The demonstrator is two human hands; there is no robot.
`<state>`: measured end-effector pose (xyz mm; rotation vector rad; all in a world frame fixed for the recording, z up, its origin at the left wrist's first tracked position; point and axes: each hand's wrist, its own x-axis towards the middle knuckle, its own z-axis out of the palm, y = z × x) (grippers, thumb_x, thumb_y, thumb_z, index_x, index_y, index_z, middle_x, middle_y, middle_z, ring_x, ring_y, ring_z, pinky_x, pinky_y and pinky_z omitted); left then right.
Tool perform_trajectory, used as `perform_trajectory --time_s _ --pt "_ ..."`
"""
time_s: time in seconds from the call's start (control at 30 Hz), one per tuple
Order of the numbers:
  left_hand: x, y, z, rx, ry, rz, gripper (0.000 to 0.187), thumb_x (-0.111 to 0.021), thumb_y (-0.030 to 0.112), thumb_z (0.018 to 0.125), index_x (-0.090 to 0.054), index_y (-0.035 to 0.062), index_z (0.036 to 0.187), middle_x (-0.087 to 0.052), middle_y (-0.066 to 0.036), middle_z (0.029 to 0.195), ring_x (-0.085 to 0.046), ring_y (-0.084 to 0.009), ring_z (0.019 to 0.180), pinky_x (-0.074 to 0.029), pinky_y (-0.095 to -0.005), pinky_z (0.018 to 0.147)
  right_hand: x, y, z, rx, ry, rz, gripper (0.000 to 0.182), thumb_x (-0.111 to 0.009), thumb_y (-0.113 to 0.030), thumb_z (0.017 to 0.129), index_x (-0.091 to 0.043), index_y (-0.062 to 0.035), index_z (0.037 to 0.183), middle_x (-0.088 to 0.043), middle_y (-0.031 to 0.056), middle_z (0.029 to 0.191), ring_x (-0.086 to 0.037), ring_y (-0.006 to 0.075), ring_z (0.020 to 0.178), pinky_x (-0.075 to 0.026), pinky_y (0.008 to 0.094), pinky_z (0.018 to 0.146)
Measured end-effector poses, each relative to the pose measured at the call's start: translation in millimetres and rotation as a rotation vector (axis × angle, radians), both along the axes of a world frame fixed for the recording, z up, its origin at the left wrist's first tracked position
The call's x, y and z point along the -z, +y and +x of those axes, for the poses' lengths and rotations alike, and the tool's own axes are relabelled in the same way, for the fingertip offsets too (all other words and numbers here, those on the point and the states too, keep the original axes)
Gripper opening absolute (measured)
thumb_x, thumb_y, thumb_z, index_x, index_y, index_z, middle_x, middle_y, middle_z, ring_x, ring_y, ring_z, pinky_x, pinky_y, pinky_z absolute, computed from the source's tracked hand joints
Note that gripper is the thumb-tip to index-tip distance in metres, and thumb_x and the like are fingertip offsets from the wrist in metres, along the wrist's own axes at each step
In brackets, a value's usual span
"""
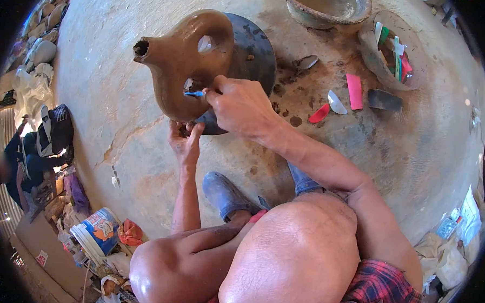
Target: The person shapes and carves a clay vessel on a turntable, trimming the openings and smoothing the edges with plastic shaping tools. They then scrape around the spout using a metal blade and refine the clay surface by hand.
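Observation:
A wet brown clay vessel with an open spout at upper left and a looped handle stands on a round dark turntable. My right hand is closed around a small blue tool; its tip is at a hole in the vessel's side. What kind of tool it is, I cannot make out. My left hand grips the vessel low on its near side, by the turntable's edge, with some fingertips hidden.
Right of the turntable lie a red scraper, a white scraper, a pink strip and a dark piece. Beyond are a bowl of tools and a basin. A bucket and another person are at left.

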<state>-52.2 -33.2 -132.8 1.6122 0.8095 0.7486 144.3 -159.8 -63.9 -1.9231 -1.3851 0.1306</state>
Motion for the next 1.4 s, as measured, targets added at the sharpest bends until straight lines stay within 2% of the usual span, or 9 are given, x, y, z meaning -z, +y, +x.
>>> perform_trajectory --time_s 0.07,0.13,0.17,0.33,0.43,0.53,0.83,1.07,1.4 --pt "-2 14 -7 0.090 -0.006 -0.007 0.034 -0.079 0.013 0.095 -0.064 0.0032 0.125 -0.054 0.005 0.087 -0.047 -0.0053 0.078 -0.038 -0.0225 0.068 0 -3 2 0.011 0.004 0.042 0.021 -0.067 -0.018 0.088 -0.076 -0.0047 0.101 -0.067 0.0173 0.090 -0.074 0.0361 0.082 -0.060 0.0496 0.068" --pt "2 31 -17 0.115 -0.493 -0.464 0.044 -0.068 0.024 0.104 -0.058 0.0000 0.140 -0.050 0.005 0.082 -0.045 -0.0072 0.073 -0.036 -0.0234 0.064 -4 -11 3 0.023 0.009 0.081 0.021 -0.067 -0.017 0.087 -0.076 -0.0052 0.102 -0.066 0.0157 0.088 -0.073 0.0345 0.083 -0.060 0.0481 0.067" --pt "4 48 -20 0.053 -0.379 -0.428 0.047 -0.056 0.029 0.111 -0.056 -0.0019 0.146 -0.050 0.004 0.082 -0.046 -0.0074 0.071 -0.034 -0.0238 0.060 -9 -16 3 0.053 0.005 0.107 0.020 -0.067 -0.016 0.086 -0.076 -0.0056 0.101 -0.065 0.0142 0.088 -0.073 0.0333 0.082 -0.060 0.0463 0.066" --pt "-38 89 24 0.087 -0.049 -0.282 0.037 -0.057 0.025 0.110 -0.068 -0.0036 0.131 -0.056 0.006 0.080 -0.045 -0.0026 0.067 -0.033 -0.0219 0.057 -2 -16 6 0.154 -0.017 0.193 0.020 -0.071 -0.012 0.082 -0.076 -0.0068 0.101 -0.064 0.0108 0.088 -0.073 0.0303 0.080 -0.059 0.0422 0.063" --pt "-55 101 45 0.323 0.134 -0.281 0.028 -0.062 0.017 0.106 -0.074 -0.0028 0.120 -0.074 0.001 0.097 -0.063 -0.0039 0.080 -0.050 -0.0219 0.068 2 -13 6 0.165 -0.070 0.191 0.022 -0.074 -0.012 0.080 -0.076 -0.0073 0.102 -0.064 0.0100 0.088 -0.072 0.0297 0.078 -0.059 0.0422 0.062" --pt "-63 110 54 0.526 0.060 -0.308 0.023 -0.069 0.013 0.101 -0.076 -0.0016 0.117 -0.078 -0.003 0.105 -0.069 -0.0084 0.088 -0.056 -0.0251 0.077 4 -22 2 0.178 -0.044 0.146 0.023 -0.075 -0.013 0.080 -0.075 -0.0077 0.103 -0.064 0.0093 0.087 -0.071 0.0292 0.077 -0.058 0.0419 0.062" --pt "-72 129 68 0.728 0.136 -0.357 0.021 -0.074 0.007 0.095 -0.077 -0.0038 0.112 -0.079 -0.005 0.108 -0.071 -0.0089 0.093 -0.058 -0.0279 0.084 3 -1 -14 0.116 0.165 0.097 0.019 -0.075 -0.009 0.088 -0.077 -0.0056 0.107 -0.065 0.0114 0.085 -0.067 0.0336 0.069 -0.055 0.0440 0.059" --pt "-60 137 64 0.699 0.132 -0.543 0.021 -0.074 0.010 0.096 -0.078 -0.0023 0.113 -0.079 -0.007 0.107 -0.073 -0.0115 0.095 -0.060 -0.0293 0.083 1 19 -12 0.107 0.074 0.233 0.027 -0.075 -0.014 0.085 -0.074 -0.0065 0.111 -0.064 0.0132 0.089 -0.070 0.0343 0.074 -0.057 0.0446 0.062" --pt "-38 126 57 0.548 -0.197 -0.771 0.038 -0.058 0.015 0.108 -0.059 -0.0021 0.142 -0.073 -0.012 0.128 -0.074 -0.0195 0.111 -0.062 -0.0362 0.096 -16 -10 -2 0.116 -0.219 0.125 0.037 -0.071 -0.012 0.085 -0.074 -0.0093 0.121 -0.058 0.0071 0.087 -0.071 0.0233 0.074 -0.057 0.0376 0.056"
